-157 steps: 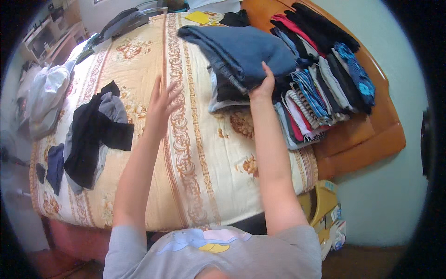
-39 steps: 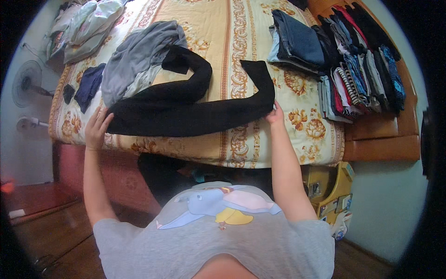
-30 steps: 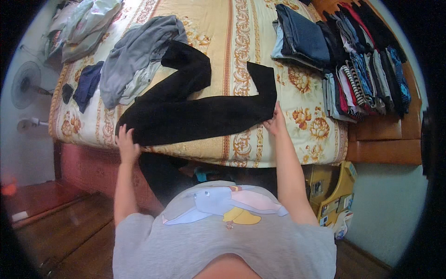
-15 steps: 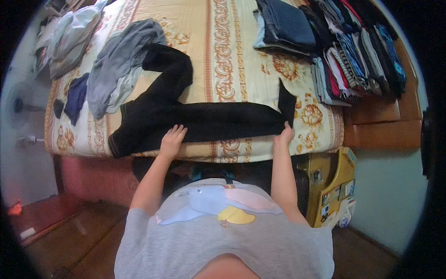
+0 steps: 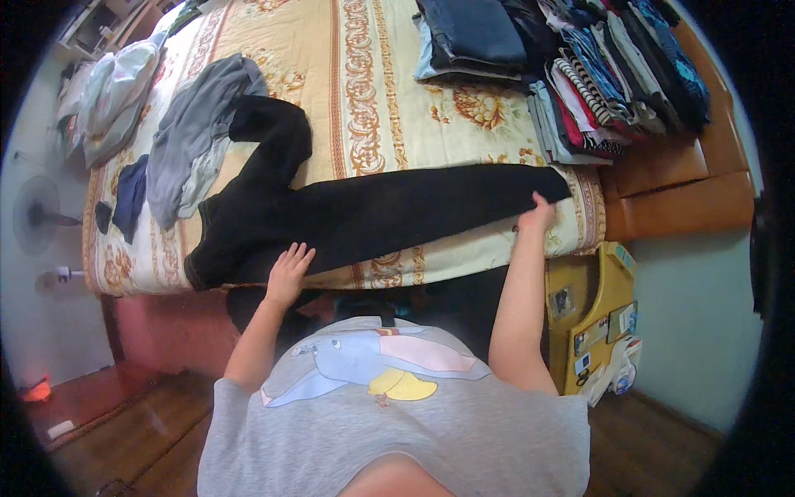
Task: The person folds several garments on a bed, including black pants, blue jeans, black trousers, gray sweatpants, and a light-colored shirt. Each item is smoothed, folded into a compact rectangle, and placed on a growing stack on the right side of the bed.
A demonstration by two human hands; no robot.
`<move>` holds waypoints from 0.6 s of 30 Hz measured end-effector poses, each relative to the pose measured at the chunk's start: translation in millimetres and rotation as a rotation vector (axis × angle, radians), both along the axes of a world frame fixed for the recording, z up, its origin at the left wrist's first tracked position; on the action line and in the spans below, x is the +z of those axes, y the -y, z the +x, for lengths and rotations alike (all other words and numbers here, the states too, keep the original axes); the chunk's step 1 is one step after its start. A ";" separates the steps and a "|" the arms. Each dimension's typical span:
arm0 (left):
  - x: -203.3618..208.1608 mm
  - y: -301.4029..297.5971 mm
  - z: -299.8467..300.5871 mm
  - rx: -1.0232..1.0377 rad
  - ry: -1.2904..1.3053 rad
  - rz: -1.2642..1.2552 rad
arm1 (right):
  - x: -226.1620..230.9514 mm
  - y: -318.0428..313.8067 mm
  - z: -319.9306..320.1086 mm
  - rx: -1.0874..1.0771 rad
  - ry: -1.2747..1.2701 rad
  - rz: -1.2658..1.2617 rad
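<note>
Black trousers [image 5: 373, 215] lie along the near edge of the bed. One leg stretches straight to the right; the other bends away toward the far left, up to a grey garment. My left hand [image 5: 289, 271] rests flat on the near side of the trousers below the waist, its fingers out and open. At the far right end, my right hand [image 5: 537, 217] is closed on the near edge of the straight leg, close to the hem. What lies under those fingers is hidden.
The grey garment [image 5: 195, 120] and dark blue cloth [image 5: 131, 195] lie left on the patterned bedspread [image 5: 364, 91]. Folded jeans [image 5: 476, 37] and several stacked clothes [image 5: 592, 99] sit at the far right, by a brown wooden edge [image 5: 683, 207]. A yellow shelf unit [image 5: 571, 306] stands below right.
The hem end, folded up before, now lies straight out to the right. My right hand has moved right and away from me with it; my left hand stays on the trousers.
</note>
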State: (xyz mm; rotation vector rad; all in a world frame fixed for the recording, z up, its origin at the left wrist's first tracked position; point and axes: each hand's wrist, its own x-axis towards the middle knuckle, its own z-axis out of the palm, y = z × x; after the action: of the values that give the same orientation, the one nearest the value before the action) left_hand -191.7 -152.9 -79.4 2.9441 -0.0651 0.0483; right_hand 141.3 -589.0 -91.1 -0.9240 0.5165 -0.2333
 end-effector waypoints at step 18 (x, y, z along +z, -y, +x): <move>-5.5 6.7 -8.9 -0.085 -0.031 -0.006 | -4.0 -7.5 -46.7 0.183 0.079 -1.570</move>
State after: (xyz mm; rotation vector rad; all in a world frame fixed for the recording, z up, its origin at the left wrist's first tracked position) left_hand -200.5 -159.6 -85.0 2.9310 -0.1852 -0.0101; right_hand 94.6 -581.4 -95.1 -2.4568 0.0733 -0.5191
